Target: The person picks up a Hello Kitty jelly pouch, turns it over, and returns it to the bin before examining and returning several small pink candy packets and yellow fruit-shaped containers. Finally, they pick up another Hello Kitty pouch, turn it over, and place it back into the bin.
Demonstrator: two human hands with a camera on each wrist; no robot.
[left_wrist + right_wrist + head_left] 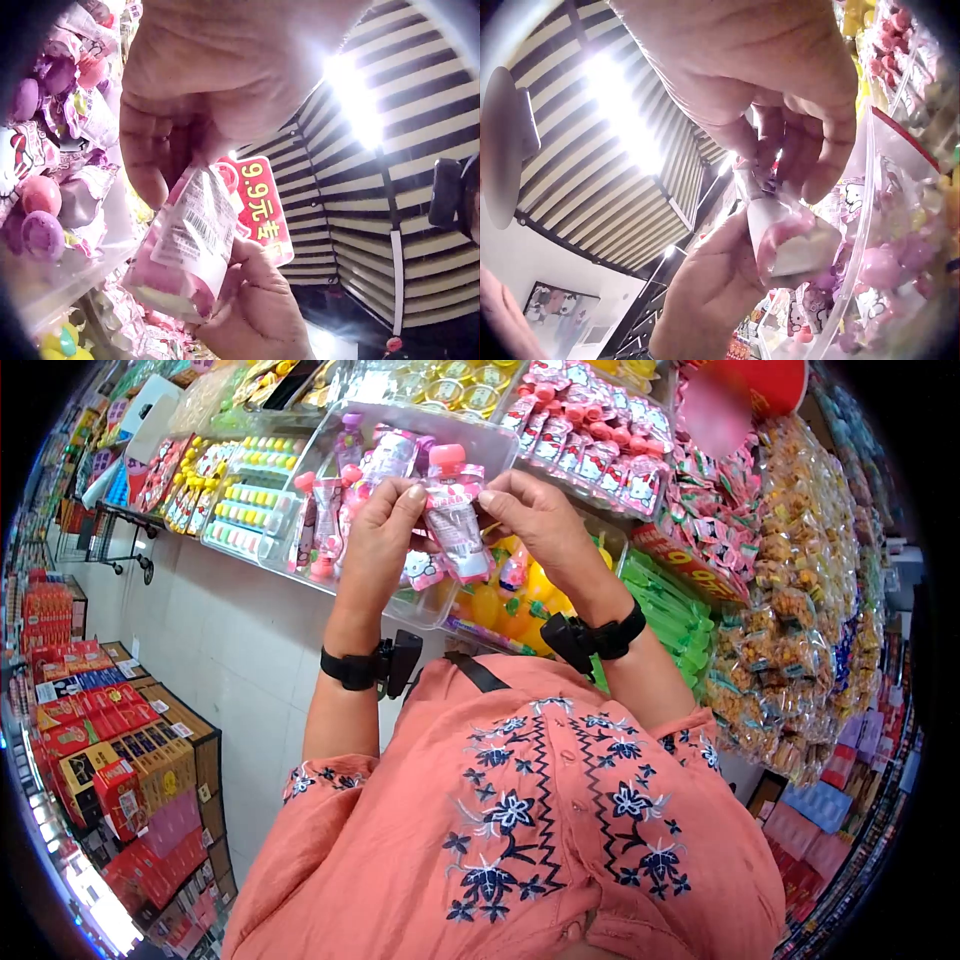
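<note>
Both hands hold up a small pink and clear pouch (458,532) with a pink cap, over a clear bin of similar pouches. The left hand (385,530) pinches its left edge between thumb and fingers; the right hand (540,515) pinches the right edge near the top. In the left wrist view the pouch (191,236) shows a white label with a barcode, the left hand (217,82) above it. In the right wrist view the pouch (787,240) hangs below the right hand (757,82), its print blurred.
Clear bins hold pink pouches (600,435), yellow and orange items, and green packets (665,610). Bagged snacks (785,630) hang at the right. Boxed goods (125,770) are stacked low at the left, with a cart (110,540) behind. A red price sign (259,210) stands beyond the hands.
</note>
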